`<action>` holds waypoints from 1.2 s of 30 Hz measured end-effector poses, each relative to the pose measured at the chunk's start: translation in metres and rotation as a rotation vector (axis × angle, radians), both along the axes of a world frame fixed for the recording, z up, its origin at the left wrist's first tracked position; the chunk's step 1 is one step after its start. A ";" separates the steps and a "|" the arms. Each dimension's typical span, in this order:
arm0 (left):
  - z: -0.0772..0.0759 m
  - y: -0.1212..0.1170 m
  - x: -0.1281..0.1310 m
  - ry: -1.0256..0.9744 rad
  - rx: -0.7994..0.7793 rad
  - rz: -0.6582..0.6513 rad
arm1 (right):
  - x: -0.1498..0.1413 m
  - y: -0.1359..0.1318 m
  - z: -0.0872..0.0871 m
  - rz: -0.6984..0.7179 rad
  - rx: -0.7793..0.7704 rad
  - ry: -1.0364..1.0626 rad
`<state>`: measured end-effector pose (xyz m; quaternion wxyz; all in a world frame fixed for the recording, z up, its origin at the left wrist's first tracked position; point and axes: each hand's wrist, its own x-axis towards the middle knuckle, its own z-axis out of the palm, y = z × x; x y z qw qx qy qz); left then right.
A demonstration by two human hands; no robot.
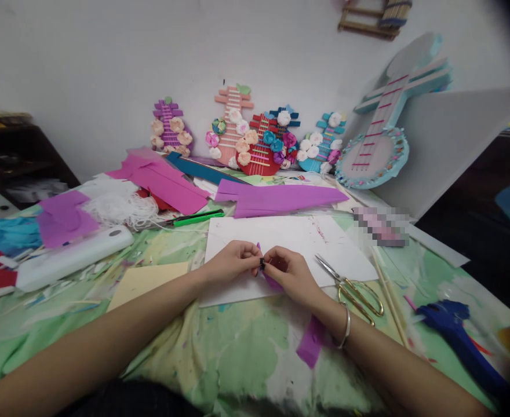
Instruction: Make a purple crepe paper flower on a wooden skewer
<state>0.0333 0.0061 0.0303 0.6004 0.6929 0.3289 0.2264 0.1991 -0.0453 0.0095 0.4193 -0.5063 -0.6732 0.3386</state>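
Note:
My left hand [236, 259] and my right hand [290, 271] meet over the white sheet [233, 231], fingertips pinched together. Between them is a small strip of purple crepe paper [272, 282], its ends showing above and below the fingers. Something dark shows where the thumbs meet; I cannot make out whether it is nail polish or a small object. Gold-handled scissors [354, 292] lie just right of my right hand, blades partly apart. Another purple paper piece [310, 343] rests on the cloth below my right wrist.
Decorated paper guitars [259, 145] line the wall, a larger one [379, 145] at right. A blue glue gun [450, 327] and thin sticks [392, 301] lie right. Purple paper [281, 198], a green cutter [198, 218], white yarn [120, 205] and a white bar-shaped object [75, 258] lie beyond and left.

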 end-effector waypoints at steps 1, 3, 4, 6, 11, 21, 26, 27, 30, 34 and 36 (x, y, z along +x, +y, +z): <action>0.000 0.001 0.000 0.003 -0.005 -0.006 | 0.000 0.001 0.000 -0.003 -0.002 0.009; 0.001 0.002 -0.001 0.014 -0.001 -0.012 | 0.001 0.001 0.000 -0.015 0.001 0.015; 0.001 0.004 -0.001 0.018 0.011 -0.007 | 0.001 0.001 0.001 -0.021 0.001 0.015; 0.002 0.006 -0.003 0.018 0.057 0.012 | 0.001 0.001 0.002 -0.034 -0.005 0.013; 0.006 0.006 -0.007 -0.043 0.218 0.005 | 0.001 0.001 0.003 -0.059 -0.014 -0.007; 0.008 0.005 -0.012 -0.193 0.180 -0.005 | 0.001 0.002 0.001 -0.077 0.013 -0.047; 0.008 0.004 -0.011 -0.132 0.262 0.021 | 0.000 0.000 0.004 -0.072 0.021 -0.018; 0.008 0.003 -0.010 -0.114 0.280 0.032 | -0.001 0.000 0.004 -0.059 0.015 0.005; 0.006 0.004 -0.009 -0.124 0.268 0.036 | -0.003 -0.002 0.005 -0.019 -0.013 0.082; 0.003 0.005 -0.008 -0.226 0.194 0.024 | -0.005 -0.002 0.005 -0.010 -0.036 0.163; 0.002 0.005 -0.007 -0.253 0.177 0.022 | -0.004 0.000 0.005 -0.027 -0.063 0.196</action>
